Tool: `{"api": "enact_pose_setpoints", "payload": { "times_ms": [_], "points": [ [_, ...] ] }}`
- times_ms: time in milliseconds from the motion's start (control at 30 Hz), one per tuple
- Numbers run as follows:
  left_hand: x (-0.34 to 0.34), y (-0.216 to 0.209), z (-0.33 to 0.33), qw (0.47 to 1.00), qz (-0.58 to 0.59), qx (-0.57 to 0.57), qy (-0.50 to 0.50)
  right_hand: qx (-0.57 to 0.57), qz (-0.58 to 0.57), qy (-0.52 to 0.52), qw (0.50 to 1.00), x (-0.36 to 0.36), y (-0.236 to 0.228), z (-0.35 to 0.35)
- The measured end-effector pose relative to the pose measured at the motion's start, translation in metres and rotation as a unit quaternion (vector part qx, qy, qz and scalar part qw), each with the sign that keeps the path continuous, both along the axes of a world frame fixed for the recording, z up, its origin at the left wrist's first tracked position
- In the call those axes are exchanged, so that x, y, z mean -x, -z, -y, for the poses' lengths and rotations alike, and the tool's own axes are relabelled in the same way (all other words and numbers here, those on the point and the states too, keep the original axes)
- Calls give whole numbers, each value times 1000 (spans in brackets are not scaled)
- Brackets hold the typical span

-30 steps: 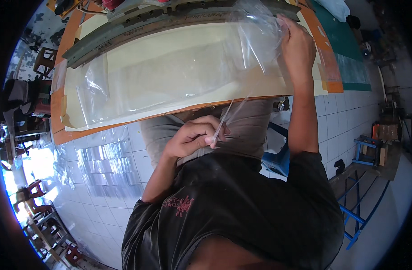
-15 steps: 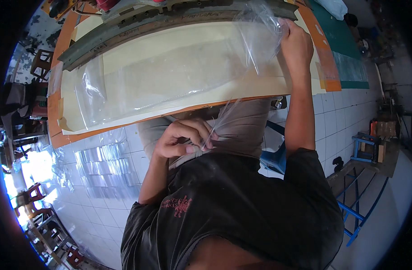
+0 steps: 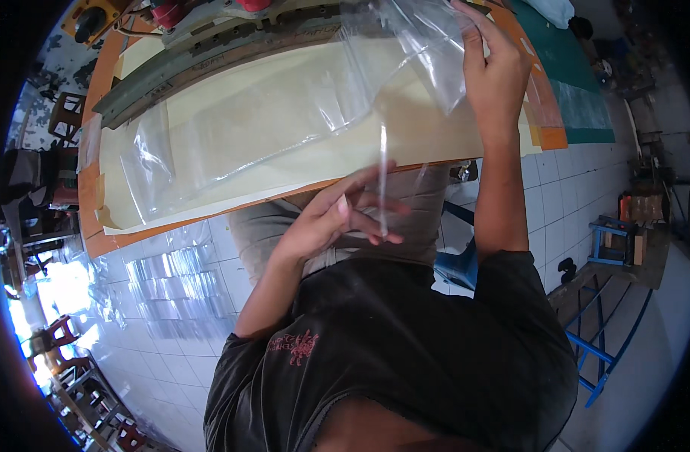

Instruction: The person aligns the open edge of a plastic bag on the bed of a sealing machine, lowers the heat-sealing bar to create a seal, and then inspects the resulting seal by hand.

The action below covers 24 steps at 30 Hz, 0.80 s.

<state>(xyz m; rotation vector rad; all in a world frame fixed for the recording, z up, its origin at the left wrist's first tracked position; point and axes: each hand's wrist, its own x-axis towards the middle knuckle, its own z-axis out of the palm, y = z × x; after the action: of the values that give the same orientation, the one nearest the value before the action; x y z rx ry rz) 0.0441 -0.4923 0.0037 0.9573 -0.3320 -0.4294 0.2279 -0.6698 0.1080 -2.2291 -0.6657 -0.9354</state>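
A long sheet of clear plastic film (image 3: 284, 120) lies across the cream-covered work table (image 3: 420, 139). At the table's far right, my right hand (image 3: 499, 71) pinches the raised, crumpled end of this film between thumb and fingers. Below the table's near edge, over my lap, my left hand (image 3: 337, 215) has its fingers spread apart. A thin strip of clear plastic (image 3: 383, 158) hangs down in front of those fingers; it does not look gripped. Beyond the film runs a long metal bar (image 3: 232, 60), and part of the film passes over or against its right end.
Red parts (image 3: 168, 11) sit behind the metal bar. Rows of clear plastic pieces (image 3: 175, 282) lie on the tiled floor to the left. A blue stool (image 3: 458, 267) is beside my right leg, and a blue metal frame (image 3: 597, 346) stands farther right.
My right hand has moved a little farther away, lifting the film's end. My left hand has moved up and right, and its curled fingers have spread beside the thin strip.
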Motion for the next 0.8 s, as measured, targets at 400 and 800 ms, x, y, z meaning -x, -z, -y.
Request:
{"api": "enact_pose_setpoints", "payload": {
  "times_ms": [400,800],
  "points": [
    [-55,-30,39,914,-141,311,-220,-30,183,-110,977,2,4,6],
    [-52,-19,4,803,118,90,-577,-33,241,-38,969,6,33,15]
  ]
}}
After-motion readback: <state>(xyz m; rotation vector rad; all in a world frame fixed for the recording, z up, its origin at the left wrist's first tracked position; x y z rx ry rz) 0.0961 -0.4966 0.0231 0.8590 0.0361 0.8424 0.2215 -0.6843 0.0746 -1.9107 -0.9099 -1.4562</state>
